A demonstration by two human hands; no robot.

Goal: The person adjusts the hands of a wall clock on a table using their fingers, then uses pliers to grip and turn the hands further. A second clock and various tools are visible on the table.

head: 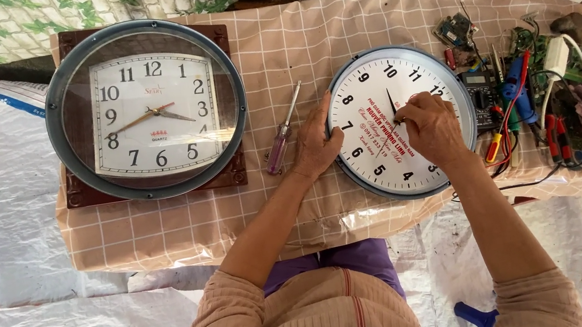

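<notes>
My ribbed, peach-coloured knit sleeves (316, 323) fill the lower edge of the view, both forearms reaching up to a low table under a beige checked cloth (287, 39). My left hand (315, 144) lies flat, fingers spread, against the left rim of the round white-faced wall clock with the grey-blue rim (372, 135), steadying it on the cloth's right half. My right hand (429, 126) rests on the dial, fingertips pinched together at the centre, apparently on a thin black clock hand (391, 105); the grip itself is too small to confirm. A clear-handled screwdriver (282, 132) lies just left of my left hand. Further left sits a glass-fronted round clock with a square dial (146, 108). Tangled tools and circuit boards (537, 93) crowd the right end.
</notes>
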